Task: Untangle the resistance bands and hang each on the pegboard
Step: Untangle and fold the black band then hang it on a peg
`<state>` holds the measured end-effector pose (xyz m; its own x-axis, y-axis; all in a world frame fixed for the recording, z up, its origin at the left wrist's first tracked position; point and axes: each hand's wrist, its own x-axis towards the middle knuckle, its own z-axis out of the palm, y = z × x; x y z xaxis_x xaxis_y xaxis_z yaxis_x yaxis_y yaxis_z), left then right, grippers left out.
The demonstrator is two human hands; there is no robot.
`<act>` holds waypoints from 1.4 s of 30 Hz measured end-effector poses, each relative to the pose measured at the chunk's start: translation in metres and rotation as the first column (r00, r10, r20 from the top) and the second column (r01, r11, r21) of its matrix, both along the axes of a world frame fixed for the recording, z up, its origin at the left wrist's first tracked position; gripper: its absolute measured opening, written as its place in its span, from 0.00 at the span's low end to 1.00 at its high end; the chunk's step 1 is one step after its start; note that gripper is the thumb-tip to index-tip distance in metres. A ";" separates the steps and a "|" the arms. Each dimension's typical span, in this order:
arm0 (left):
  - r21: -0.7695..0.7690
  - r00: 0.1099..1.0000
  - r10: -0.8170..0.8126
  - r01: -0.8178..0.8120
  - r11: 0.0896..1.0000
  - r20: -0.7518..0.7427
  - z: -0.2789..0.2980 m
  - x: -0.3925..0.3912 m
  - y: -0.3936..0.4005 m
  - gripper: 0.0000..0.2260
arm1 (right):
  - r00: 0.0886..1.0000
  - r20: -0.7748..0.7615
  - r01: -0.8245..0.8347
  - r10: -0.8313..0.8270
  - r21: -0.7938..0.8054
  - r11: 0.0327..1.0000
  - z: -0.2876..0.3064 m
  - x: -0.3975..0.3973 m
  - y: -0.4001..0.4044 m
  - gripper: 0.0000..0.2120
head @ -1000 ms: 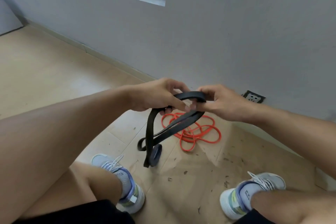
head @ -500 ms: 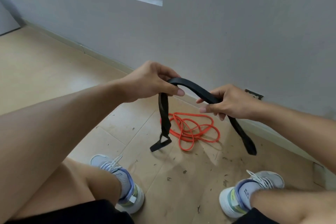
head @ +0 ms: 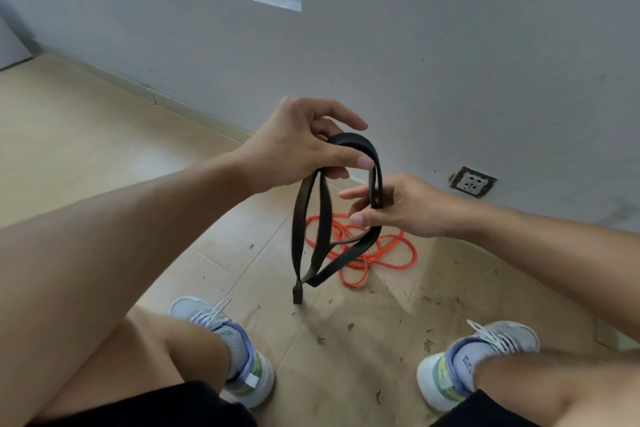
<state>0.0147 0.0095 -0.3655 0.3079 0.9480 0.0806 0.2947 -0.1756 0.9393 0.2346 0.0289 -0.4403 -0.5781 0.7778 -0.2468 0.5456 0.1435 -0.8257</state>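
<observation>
A flat black resistance band (head: 320, 218) hangs folded in several strands in front of me, above the floor. My left hand (head: 304, 142) pinches its top bend between thumb and fingers. My right hand (head: 398, 208), lower and to the right, grips the strands on the band's right side. The band's lowest end dangles near the floor between my feet. An orange resistance band (head: 377, 253) lies in a loose tangle on the floor behind the black one. No pegboard is in view.
I crouch facing a grey wall (head: 450, 62) with a low socket (head: 472, 181) at the right. My two shoes (head: 239, 350) (head: 481, 354) stand on a tiled floor strewn with small debris. A dark opening sits high in the wall at upper left.
The black band was spread as an arch between both hands. Now my hands have come close together and the band hangs folded into narrow loops; my left hand rose.
</observation>
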 end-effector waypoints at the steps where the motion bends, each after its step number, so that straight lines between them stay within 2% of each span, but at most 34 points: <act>1: 0.020 1.000 0.013 -0.013 1.000 0.009 0.000 0.002 -0.001 0.21 | 1.000 -0.008 -0.006 0.006 0.013 1.000 -0.001 -0.002 -0.002 0.12; 4: 0.072 0.999 0.026 -0.028 0.997 0.022 0.002 0.011 -0.001 0.21 | 0.999 -0.007 -0.041 0.041 0.039 0.998 0.000 -0.011 -0.006 0.23; 9: 0.107 1.000 0.022 -0.024 0.994 0.019 0.001 0.024 -0.003 0.23 | 0.994 0.068 -0.093 0.089 0.051 0.994 -0.001 -0.027 -0.020 0.12; 13: 0.148 0.997 0.067 -0.073 0.986 0.044 -0.001 0.026 -0.002 0.22 | 0.999 -0.028 0.042 -0.040 0.087 0.995 -0.004 -0.034 -0.023 0.20; 17: 0.160 0.989 0.126 -0.137 0.978 0.074 0.001 0.027 -0.002 0.21 | 0.988 -0.092 0.128 -0.123 0.042 0.991 -0.011 -0.033 -0.021 0.15; 20: 0.181 0.985 0.170 -0.172 0.968 0.028 0.005 0.023 0.002 0.21 | 0.979 -0.113 0.177 -0.168 0.074 0.981 -0.018 -0.031 -0.017 0.12; 25: 0.115 0.975 0.218 -0.221 0.968 0.039 0.008 0.000 0.010 0.20 | 0.955 -0.165 0.261 -0.244 0.084 0.962 -0.019 -0.024 -0.008 0.15; 28: 0.065 0.984 0.172 -0.175 0.982 0.044 0.008 -0.016 0.012 0.21 | 0.945 -0.150 0.306 -0.290 0.097 0.947 -0.018 -0.019 -0.001 0.14; 37: 0.067 0.993 0.113 -0.115 0.991 0.033 0.008 -0.011 0.008 0.25 | 0.978 -0.045 0.205 -0.203 0.038 0.978 -0.014 -0.022 -0.008 0.06; 42: 0.116 0.994 0.107 -0.106 0.988 -0.006 0.009 -0.001 0.005 0.22 | 0.985 -0.026 0.171 -0.170 0.066 0.983 -0.017 -0.021 -0.007 0.11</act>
